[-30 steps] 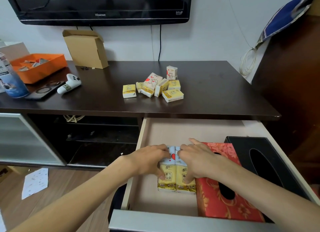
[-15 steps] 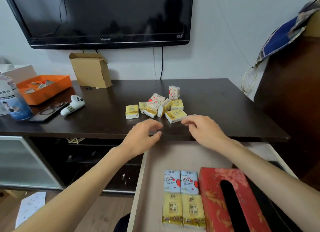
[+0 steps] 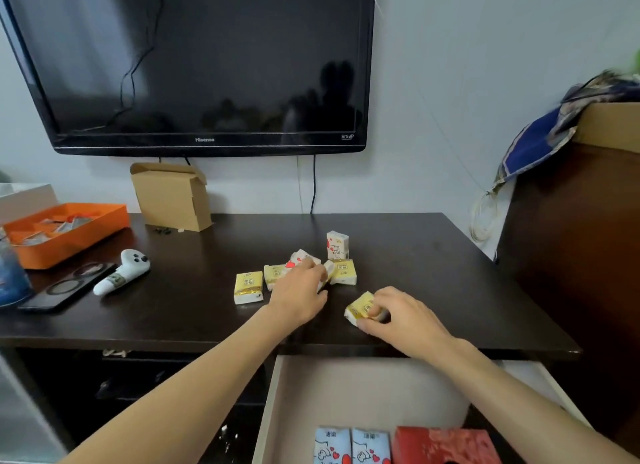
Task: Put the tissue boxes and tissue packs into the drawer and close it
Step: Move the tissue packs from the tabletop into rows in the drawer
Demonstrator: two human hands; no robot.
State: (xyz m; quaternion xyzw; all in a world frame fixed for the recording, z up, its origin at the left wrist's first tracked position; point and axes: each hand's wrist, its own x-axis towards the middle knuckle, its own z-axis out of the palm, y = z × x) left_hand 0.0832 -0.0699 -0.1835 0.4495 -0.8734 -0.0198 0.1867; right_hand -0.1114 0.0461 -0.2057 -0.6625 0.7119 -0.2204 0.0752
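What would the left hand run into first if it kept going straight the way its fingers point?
The left hand points away from the person into the pile, so it likely meets the white tissue pack with red hearts at its fingertips; contact may already exist, as depth is unclear.

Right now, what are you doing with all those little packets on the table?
A person is tidying tissue packs into the open drawer under the dark table. The right hand is gripping one yellow pack near the table's front edge. The left hand is reaching into the small pile of packs further back. Two blue-and-white packs and a red tissue box already lie in the drawer.
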